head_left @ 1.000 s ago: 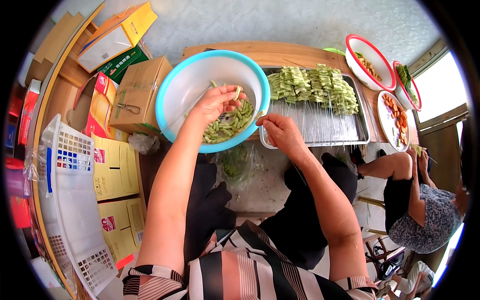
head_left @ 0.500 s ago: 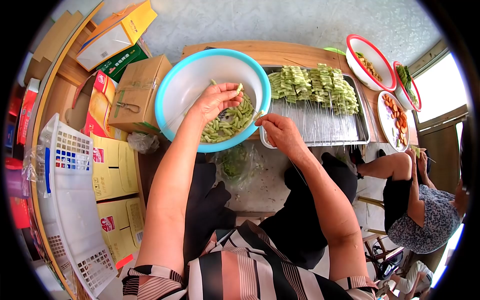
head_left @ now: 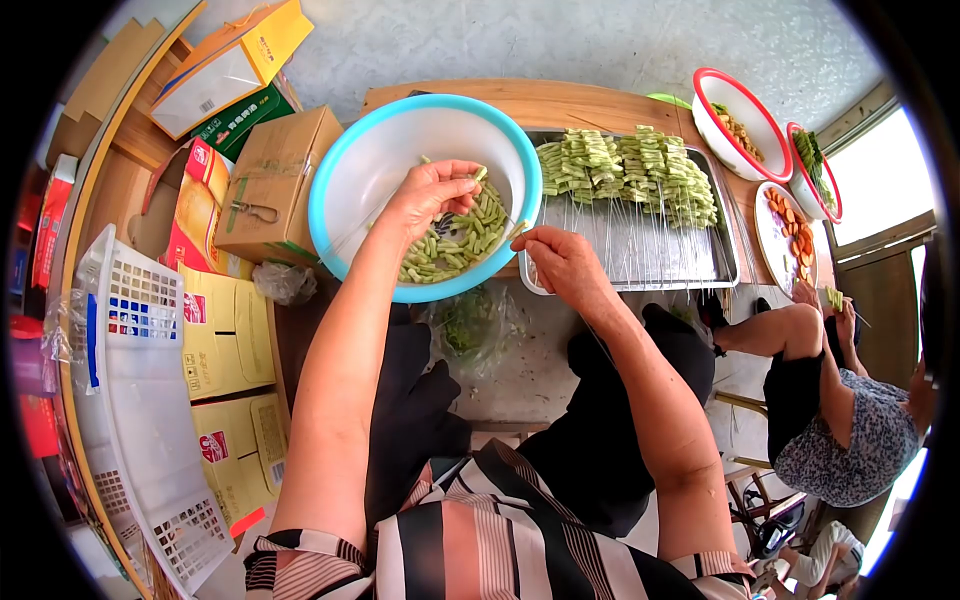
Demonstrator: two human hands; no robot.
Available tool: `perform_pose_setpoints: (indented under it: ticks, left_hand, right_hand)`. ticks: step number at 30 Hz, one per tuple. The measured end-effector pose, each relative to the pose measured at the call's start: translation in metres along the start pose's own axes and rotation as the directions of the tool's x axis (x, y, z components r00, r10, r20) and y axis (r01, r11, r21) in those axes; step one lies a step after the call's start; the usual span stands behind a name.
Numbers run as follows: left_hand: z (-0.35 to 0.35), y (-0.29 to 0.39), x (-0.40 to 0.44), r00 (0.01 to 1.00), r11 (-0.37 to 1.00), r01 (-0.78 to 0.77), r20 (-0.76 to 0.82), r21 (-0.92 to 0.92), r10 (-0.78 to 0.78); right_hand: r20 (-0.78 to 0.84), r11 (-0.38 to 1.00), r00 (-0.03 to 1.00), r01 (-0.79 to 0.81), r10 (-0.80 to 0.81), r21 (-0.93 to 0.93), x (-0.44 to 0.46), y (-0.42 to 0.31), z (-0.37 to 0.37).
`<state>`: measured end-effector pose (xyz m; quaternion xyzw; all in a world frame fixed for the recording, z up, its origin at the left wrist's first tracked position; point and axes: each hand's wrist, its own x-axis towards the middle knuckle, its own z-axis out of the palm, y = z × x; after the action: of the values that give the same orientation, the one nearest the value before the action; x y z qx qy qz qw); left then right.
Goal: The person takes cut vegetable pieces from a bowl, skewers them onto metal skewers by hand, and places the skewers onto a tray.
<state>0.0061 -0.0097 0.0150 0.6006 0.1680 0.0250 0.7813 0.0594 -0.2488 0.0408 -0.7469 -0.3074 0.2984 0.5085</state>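
Note:
A blue-rimmed white basin [head_left: 330, 190] holds many short cut green bean pieces [head_left: 470, 240]. Over it my left hand [head_left: 435, 198] pinches one green bean piece [head_left: 480, 174] between thumb and fingertips. At the basin's right rim, my right hand [head_left: 562, 262] is closed on a thin skewer, with a small green piece [head_left: 518, 229] at the fingertips. Just right of that hand, a metal tray [head_left: 640, 270] bears rows of skewered green beans [head_left: 630, 175], their thin skewers pointing toward me.
Red-rimmed bowls [head_left: 768, 150] and a plate of orange slices [head_left: 765, 240] stand on the table's right. A co-worker [head_left: 850, 430] sits at right, holding a green skewer. Cardboard boxes [head_left: 275, 185] and a white plastic basket [head_left: 145, 400] are at left. A plastic bag [head_left: 470, 325] lies below the basin.
My left hand has shifted slightly, its fingers curling more around the bean piece. My right hand has barely moved. The co-worker's hands have moved apart.

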Motion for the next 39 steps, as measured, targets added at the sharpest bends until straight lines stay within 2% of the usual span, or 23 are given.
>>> perform_pose_setpoints:
  ticks: [5, 7, 14, 16, 32, 39]
  left_hand:
    - [0.004, 0.000, 0.000, 0.998, 0.993, -0.035, -0.043, 0.111, 0.040]
    - [0.004, -0.003, 0.002, 0.993, 0.975, -0.093, -0.047, 0.202, 0.104]
    - [0.009, -0.004, 0.002, 0.981, 0.946, -0.164, -0.052, 0.278, 0.185]
    - [0.010, -0.004, 0.002, 0.971, 0.895, -0.191, -0.053, 0.402, 0.231]
    - [0.021, -0.002, -0.004, 0.956, 0.841, -0.227, -0.050, 0.491, 0.288]
    - [0.043, -0.003, -0.008, 0.966, 0.834, -0.251, 0.079, 0.491, 0.244]
  right_hand:
    - [0.007, 1.000, 1.000, -0.005, 0.005, -0.016, 0.002, 0.004, 0.000]
    - [0.000, 1.000, 1.000, -0.003, 0.003, -0.018, 0.002, 0.005, 0.000]
    - [0.002, 1.000, 1.000, -0.014, 0.014, -0.018, 0.002, 0.005, 0.000]
    - [-0.003, 0.999, 1.000, -0.022, 0.022, -0.026, 0.001, 0.003, 0.000]
    - [-0.006, 0.999, 0.999, -0.034, 0.033, -0.022, 0.003, 0.002, 0.001]
    - [-0.042, 0.997, 0.997, -0.062, 0.064, 0.050, 0.009, 0.005, 0.000]
